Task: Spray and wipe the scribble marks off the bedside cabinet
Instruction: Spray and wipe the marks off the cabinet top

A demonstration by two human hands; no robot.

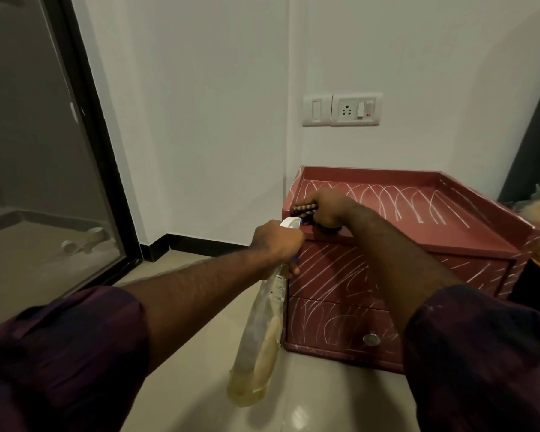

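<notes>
Left hand [278, 244]: grip closed round the neck of the spray bottle [261, 335], white nozzle near the cabinet's front-left corner. The bottle hangs down with yellowish liquid low inside. Right hand [328, 208]: grip curled on a dark cloth [306, 210], pressed on the top front-left corner of the bedside cabinet [449, 243]. Cloth maybe striped, too dim to be sure. White scribble marks [402, 198] cover the top and both drawer fronts. Cabinet stands on the tiled floor [325, 400] against the wall, under a switch plate [342, 109].

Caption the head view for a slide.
Left hand grips a clear plastic spray bottle of yellowish liquid; right hand holds a dark cloth on the white-scribbled red bedside cabinet.
</notes>
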